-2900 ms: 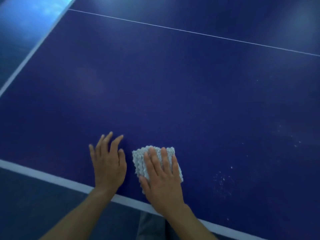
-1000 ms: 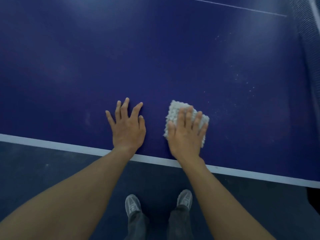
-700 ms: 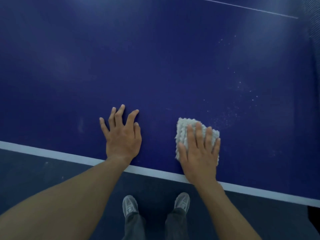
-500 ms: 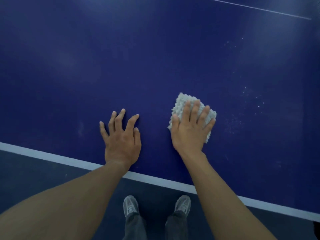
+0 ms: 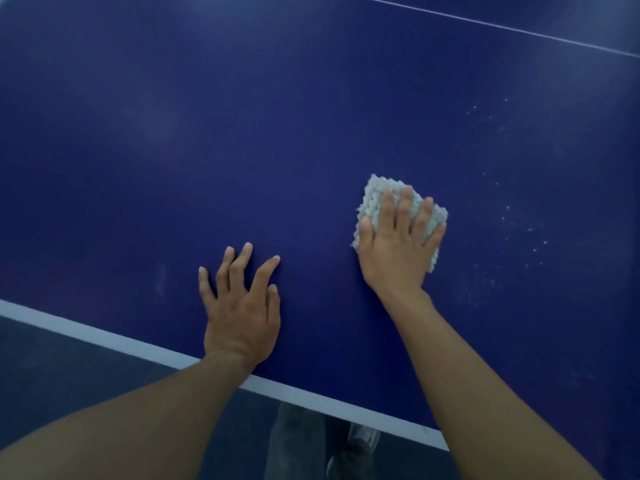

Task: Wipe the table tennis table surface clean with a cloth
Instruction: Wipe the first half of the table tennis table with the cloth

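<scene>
One blue table [image 5: 242,133], one white cloth [image 5: 375,194], two hands: left hand [image 5: 242,317] and right hand [image 5: 394,258].

The right hand [image 5: 398,251] has pushed the cloth [image 5: 375,199] away from the near edge of the table [image 5: 242,133]. A moment ago it lay just beside the white edge line [image 5: 104,336]; now it sits well inside the blue surface, farther from the left hand [image 5: 242,306] and nearer the white specks [image 5: 535,250]

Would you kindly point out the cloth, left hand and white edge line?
cloth [image 5: 373,197]: head view, bare far-left corner.
left hand [image 5: 242,317]: head view, back of hand.
white edge line [image 5: 104,336]: head view, left stretch.
</scene>
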